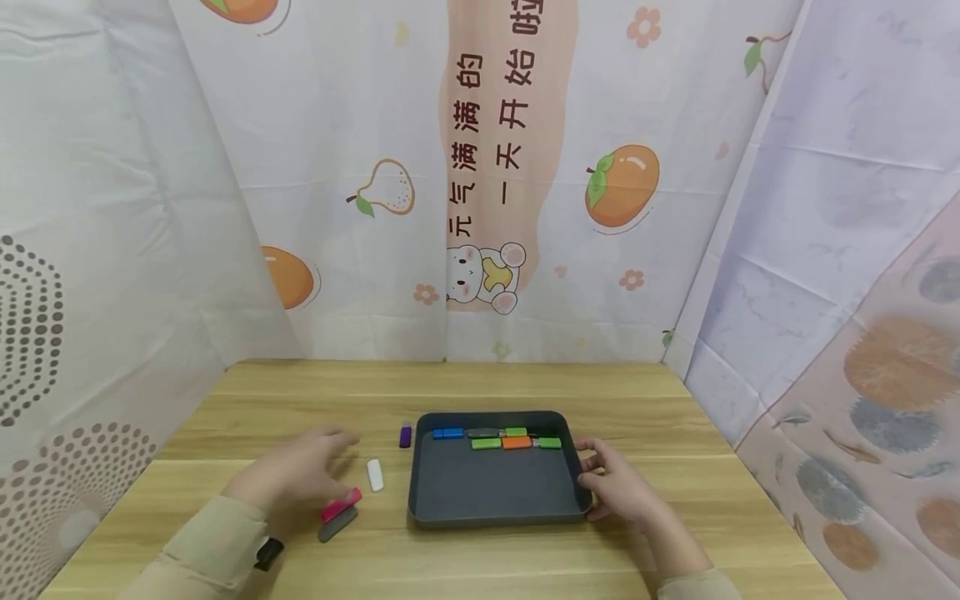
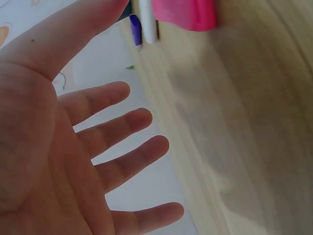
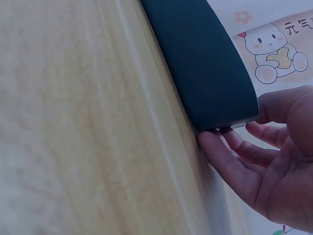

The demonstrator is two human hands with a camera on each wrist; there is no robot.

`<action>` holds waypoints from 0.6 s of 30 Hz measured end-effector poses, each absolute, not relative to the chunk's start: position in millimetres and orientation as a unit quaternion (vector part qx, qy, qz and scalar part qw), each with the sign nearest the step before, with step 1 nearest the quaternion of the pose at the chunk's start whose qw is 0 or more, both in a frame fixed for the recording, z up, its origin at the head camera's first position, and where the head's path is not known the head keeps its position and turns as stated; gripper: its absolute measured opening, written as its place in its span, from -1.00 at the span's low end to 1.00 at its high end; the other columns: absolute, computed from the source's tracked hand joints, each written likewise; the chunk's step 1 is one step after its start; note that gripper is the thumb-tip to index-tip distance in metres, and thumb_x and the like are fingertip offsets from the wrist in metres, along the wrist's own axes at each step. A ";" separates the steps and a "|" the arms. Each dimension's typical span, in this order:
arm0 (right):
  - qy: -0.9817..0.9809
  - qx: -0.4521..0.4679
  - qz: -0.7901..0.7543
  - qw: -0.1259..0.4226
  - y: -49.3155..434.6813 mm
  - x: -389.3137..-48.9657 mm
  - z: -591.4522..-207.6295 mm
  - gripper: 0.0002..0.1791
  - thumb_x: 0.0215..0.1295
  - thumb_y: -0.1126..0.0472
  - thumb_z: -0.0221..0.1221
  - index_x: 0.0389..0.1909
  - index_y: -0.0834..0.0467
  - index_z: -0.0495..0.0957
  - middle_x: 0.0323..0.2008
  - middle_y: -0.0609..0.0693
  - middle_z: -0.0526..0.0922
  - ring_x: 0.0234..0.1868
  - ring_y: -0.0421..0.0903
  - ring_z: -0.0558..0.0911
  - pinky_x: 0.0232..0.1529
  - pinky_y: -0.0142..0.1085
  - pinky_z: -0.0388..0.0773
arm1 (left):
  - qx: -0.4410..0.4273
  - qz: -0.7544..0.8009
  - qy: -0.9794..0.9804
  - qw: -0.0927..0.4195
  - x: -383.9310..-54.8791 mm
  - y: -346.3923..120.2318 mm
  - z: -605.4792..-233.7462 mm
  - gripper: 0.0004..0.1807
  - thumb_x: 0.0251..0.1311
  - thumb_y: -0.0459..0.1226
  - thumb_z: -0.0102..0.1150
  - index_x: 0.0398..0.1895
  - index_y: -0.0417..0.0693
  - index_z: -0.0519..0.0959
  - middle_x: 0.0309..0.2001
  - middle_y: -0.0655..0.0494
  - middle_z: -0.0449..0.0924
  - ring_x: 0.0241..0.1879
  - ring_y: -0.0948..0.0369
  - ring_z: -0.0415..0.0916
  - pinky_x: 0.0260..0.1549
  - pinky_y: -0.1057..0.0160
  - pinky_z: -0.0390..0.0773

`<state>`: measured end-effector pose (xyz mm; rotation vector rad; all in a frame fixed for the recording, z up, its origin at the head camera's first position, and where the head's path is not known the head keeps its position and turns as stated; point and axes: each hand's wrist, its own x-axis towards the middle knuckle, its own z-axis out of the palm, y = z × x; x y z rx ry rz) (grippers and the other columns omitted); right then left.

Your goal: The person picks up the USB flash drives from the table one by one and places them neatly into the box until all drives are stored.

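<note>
My left hand (image 1: 300, 467) hovers over the left part of the table, fingers spread and slightly blurred in the head view. Right by it lies a pink USB stick (image 1: 341, 505), with a grey one (image 1: 337, 524) alongside. The left wrist view has the palm and straight fingers with nothing in them, and the pink stick beyond the thumb. On the other side, my right hand (image 1: 618, 485) holds the right wall of a dark grey tray (image 1: 498, 522), thumb at the rim and fingers against the outside, near a rounded corner in the right wrist view.
Inside the tray, along its far side, lie several USB sticks, among them a blue one (image 1: 448, 433) and an orange one (image 1: 516, 442). A white stick (image 1: 375, 475) and a purple stick (image 1: 406, 436) lie left of the tray. Printed curtains (image 1: 360, 317) stand behind the wooden table (image 1: 300, 383).
</note>
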<state>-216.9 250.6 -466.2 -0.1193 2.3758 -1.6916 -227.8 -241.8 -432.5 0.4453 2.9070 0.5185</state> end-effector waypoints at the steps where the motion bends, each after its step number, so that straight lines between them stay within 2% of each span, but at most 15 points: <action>1: 0.810 -0.038 -0.575 0.111 251.2 -216.7 -466.0 -0.47 0.40 0.46 0.06 0.36 0.25 0.28 -0.02 0.32 0.41 -0.24 0.12 0.60 -0.49 0.06 0.66 | 0.155 0.173 0.970 0.076 -227.7 -242.3 -433.7 -0.02 -0.15 0.17 0.59 0.36 -0.04 0.50 0.36 -0.11 0.42 0.32 -0.18 0.37 0.20 -0.27 0.37; 8: 0.813 -0.034 -0.570 0.113 252.7 -218.3 -467.0 -0.49 0.41 0.46 0.05 0.36 0.23 0.28 -0.01 0.31 0.40 -0.25 0.12 0.60 -0.47 0.04 0.67 | 0.164 0.151 0.972 0.077 -226.9 -248.1 -440.9 -0.07 -0.14 0.15 0.58 0.31 -0.08 0.53 0.36 -0.22 0.40 0.31 -0.28 0.35 0.19 -0.33 0.34; 18: 0.811 -0.035 -0.574 0.112 251.2 -216.6 -465.7 -0.46 0.40 0.45 0.07 0.38 0.25 0.28 0.00 0.32 0.42 -0.25 0.13 0.60 -0.48 0.05 0.66 | 0.169 0.169 0.967 0.093 -227.0 -255.6 -444.8 -0.09 -0.19 0.10 0.63 0.25 -0.15 0.57 0.25 -0.16 0.54 0.27 -0.23 0.42 0.20 -0.29 0.36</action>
